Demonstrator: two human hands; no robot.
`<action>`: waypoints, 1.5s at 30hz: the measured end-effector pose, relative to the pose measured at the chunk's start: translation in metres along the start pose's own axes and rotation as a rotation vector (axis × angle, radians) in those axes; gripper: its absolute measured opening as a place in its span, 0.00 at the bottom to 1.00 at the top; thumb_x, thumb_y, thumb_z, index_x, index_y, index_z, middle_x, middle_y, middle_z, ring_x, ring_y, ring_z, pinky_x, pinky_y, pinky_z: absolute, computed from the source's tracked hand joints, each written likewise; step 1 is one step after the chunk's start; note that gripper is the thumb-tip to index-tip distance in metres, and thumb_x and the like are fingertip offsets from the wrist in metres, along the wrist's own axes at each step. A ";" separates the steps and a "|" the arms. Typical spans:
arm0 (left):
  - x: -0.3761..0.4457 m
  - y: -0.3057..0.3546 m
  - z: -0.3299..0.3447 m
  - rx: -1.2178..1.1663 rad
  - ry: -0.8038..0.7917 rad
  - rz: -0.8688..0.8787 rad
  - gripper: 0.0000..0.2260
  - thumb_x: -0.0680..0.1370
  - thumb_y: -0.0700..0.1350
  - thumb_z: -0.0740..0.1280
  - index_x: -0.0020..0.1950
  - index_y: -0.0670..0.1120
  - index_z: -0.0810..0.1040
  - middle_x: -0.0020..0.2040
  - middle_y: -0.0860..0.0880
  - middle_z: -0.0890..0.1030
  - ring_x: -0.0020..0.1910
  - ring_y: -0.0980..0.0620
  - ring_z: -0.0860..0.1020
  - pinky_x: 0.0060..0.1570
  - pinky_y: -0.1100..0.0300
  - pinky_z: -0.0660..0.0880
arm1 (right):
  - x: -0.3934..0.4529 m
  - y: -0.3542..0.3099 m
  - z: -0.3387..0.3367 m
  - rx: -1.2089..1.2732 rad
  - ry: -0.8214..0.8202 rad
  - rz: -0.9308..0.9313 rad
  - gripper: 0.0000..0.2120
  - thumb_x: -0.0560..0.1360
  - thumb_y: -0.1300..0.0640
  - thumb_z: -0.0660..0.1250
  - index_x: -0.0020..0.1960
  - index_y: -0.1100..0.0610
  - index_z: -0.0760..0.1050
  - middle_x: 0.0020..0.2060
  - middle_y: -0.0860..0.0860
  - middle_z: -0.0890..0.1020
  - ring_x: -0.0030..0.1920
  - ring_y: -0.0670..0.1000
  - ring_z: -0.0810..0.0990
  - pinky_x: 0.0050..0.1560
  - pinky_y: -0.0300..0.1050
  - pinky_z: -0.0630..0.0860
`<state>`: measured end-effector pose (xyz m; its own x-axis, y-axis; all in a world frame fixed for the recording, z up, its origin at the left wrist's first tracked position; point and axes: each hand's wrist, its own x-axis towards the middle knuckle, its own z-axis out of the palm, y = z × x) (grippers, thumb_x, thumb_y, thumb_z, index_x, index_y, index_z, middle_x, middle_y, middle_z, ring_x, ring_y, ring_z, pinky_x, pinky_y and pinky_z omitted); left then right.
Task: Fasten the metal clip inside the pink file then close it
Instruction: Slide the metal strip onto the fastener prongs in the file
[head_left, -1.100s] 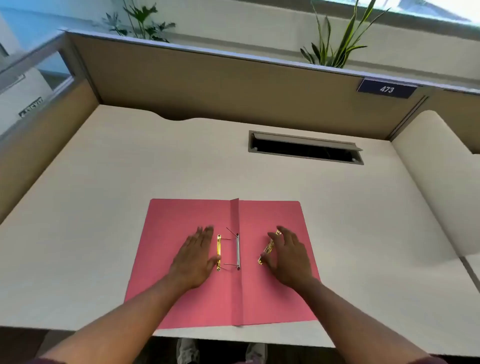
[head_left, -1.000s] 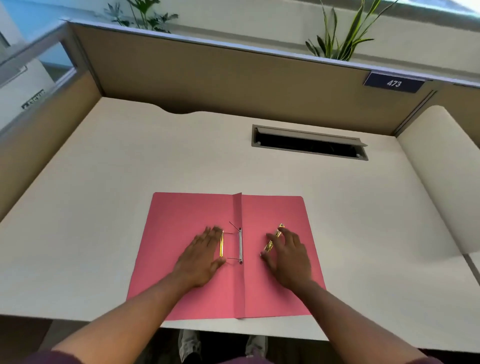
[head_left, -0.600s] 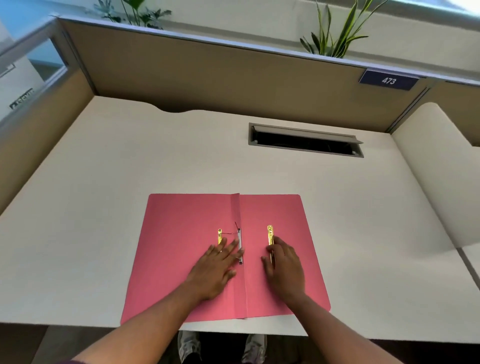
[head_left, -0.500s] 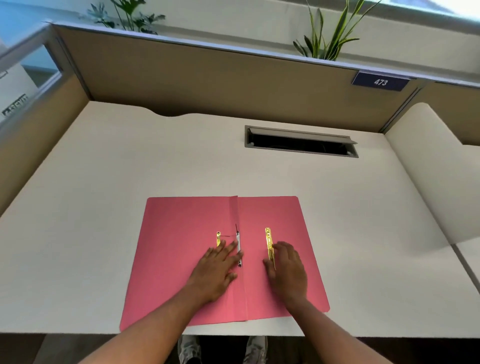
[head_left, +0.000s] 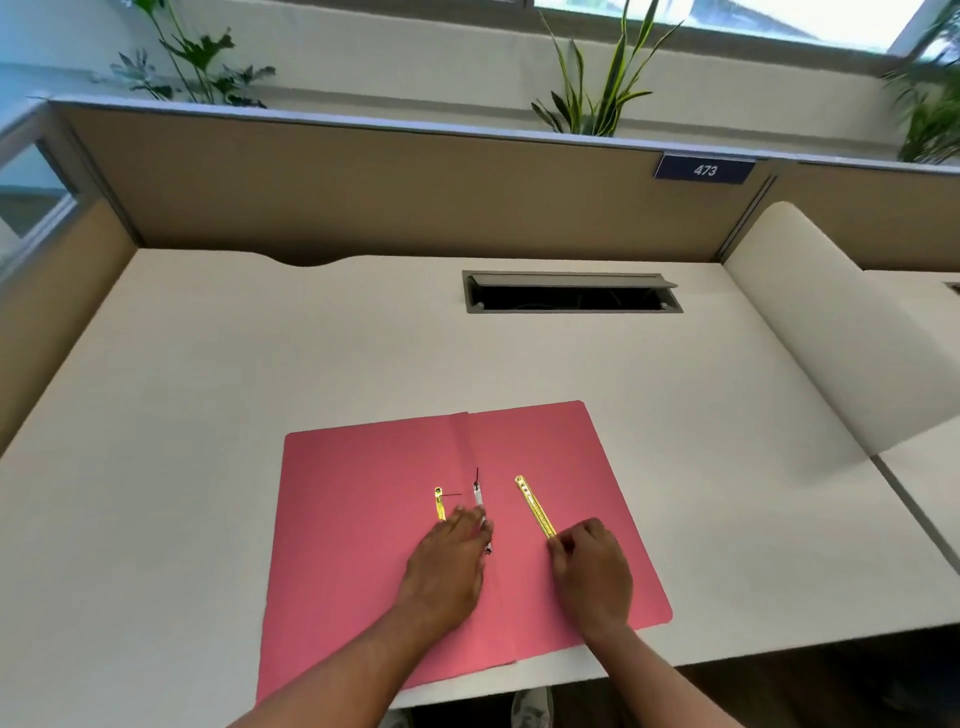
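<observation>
The pink file (head_left: 462, 535) lies open and flat on the table (head_left: 208, 389), its near edge hanging just over the table's front lip. Left hand (head_left: 447, 564) is down on the file by the centre fold, palm down, fingers spread flat and loose over the white fastener strip (head_left: 478, 496) and the lower end of a short gold bar (head_left: 440, 504), gripping nothing. Right hand (head_left: 592, 571) sits on the right leaf, fingers curled in, pinching the near end of the long gold clip bar (head_left: 534, 506), which runs slanted away toward the fold. Both forearms reach in from the bottom edge, angled toward each other.
</observation>
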<state>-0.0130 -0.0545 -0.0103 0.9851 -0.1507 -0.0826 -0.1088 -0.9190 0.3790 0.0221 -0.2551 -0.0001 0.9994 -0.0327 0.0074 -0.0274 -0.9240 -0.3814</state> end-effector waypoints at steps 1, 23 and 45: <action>0.002 -0.001 0.000 0.004 0.011 0.006 0.23 0.79 0.45 0.58 0.75 0.49 0.65 0.77 0.50 0.64 0.76 0.46 0.61 0.74 0.53 0.59 | -0.001 0.000 0.001 -0.012 0.006 -0.008 0.04 0.74 0.53 0.75 0.44 0.54 0.84 0.43 0.47 0.81 0.39 0.47 0.75 0.33 0.37 0.67; 0.008 0.008 -0.002 -0.177 0.294 -0.121 0.07 0.71 0.44 0.76 0.47 0.52 0.86 0.54 0.54 0.84 0.56 0.50 0.81 0.53 0.53 0.75 | 0.021 -0.007 -0.003 0.630 -0.220 0.297 0.07 0.73 0.59 0.77 0.46 0.52 0.79 0.37 0.50 0.86 0.38 0.50 0.85 0.43 0.51 0.84; 0.010 0.021 -0.007 0.064 0.236 -0.098 0.09 0.65 0.44 0.80 0.40 0.51 0.84 0.53 0.50 0.86 0.53 0.47 0.84 0.49 0.53 0.80 | 0.035 -0.018 -0.003 1.209 -0.770 0.375 0.06 0.73 0.64 0.75 0.47 0.67 0.86 0.34 0.58 0.83 0.33 0.51 0.79 0.39 0.45 0.79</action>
<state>-0.0041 -0.0726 0.0037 0.9943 0.0224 0.1046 -0.0123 -0.9474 0.3199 0.0573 -0.2410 0.0100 0.7123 0.3704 -0.5962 -0.6339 -0.0253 -0.7730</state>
